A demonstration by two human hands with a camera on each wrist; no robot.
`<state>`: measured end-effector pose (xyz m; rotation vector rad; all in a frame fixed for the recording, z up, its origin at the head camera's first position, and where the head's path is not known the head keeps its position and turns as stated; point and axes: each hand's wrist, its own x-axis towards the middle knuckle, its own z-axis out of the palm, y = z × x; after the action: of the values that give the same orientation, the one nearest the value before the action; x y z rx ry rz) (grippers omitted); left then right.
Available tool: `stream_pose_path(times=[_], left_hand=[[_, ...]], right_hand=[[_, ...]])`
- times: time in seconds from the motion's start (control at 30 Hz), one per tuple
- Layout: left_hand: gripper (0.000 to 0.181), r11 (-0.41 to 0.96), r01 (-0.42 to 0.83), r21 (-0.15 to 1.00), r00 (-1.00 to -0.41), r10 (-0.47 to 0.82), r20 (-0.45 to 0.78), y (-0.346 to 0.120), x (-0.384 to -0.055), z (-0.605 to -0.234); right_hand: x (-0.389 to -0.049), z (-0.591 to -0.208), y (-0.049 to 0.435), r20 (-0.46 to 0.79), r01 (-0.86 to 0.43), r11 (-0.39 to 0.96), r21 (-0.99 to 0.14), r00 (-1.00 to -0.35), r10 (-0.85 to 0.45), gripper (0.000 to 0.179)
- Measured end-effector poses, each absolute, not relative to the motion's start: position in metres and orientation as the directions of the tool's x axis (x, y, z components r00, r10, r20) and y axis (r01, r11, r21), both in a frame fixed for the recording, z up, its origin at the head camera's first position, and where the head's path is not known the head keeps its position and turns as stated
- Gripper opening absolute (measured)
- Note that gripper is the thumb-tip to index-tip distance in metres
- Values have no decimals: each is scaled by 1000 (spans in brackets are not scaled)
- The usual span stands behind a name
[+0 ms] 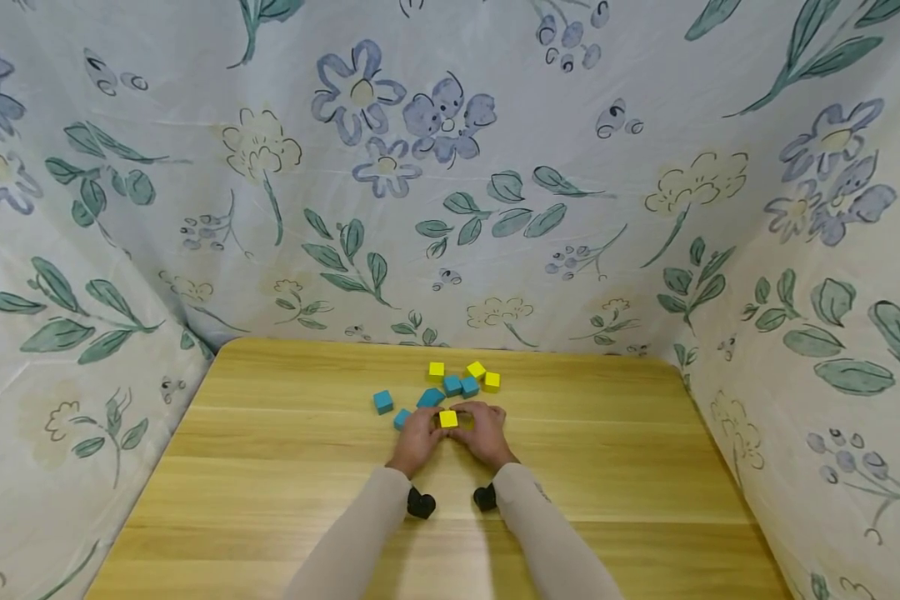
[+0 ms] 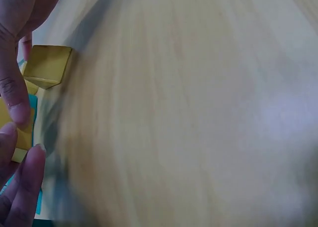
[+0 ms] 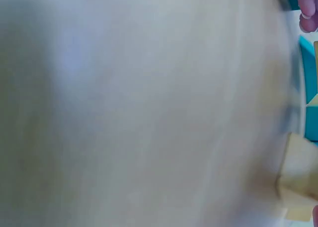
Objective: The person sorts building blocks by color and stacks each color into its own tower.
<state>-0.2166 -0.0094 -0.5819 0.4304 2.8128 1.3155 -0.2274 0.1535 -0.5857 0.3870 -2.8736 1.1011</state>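
Left hand (image 1: 417, 442) and right hand (image 1: 486, 435) are pinching a yellow cube (image 1: 448, 419).
Beyond it, at twelve o'clock, a blue cube (image 1: 452, 386) is sitting on the desk (image 1: 270, 483).

No text, label, brand, number or sign can be read in any of the three views. One small dark mark stands on the long, plain beige fabric sleeve (image 1: 556, 533) of the person's right arm, on its outer side near the cuff. In the head view the mark is too small to make out, and whether it is lettering, a logo or a fold cannot be told.
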Motion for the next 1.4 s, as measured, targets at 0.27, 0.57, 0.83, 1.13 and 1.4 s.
stream_pose_path(times=[0.27,0.57,0.83,1.13,1.4], left_hand=[[39,601,313,735,-944,280,174,-31,-210,-567],[39,544,360,758,-929,289,234,-77,-197,-569],[38,563,359,744,-933,235,273,-108,-177,-580],[38,588,375,716,-925,181,336,-126,-167,-597],[38,608,335,720,-940,170,295,-130,-169,-612]], right_hand=[[-221,-570,142,208,-302,671,-678,-953,-219,36],[-198,-569,109,273,-364,585,-725,-931,-242,36],[-183,-579,77,184,-284,518,-807,-954,-237,35],[-180,-593,55,113,-214,461,-861,-965,-237,33],[-178,-601,49,90,-183,479,-858,-974,-210,31]])
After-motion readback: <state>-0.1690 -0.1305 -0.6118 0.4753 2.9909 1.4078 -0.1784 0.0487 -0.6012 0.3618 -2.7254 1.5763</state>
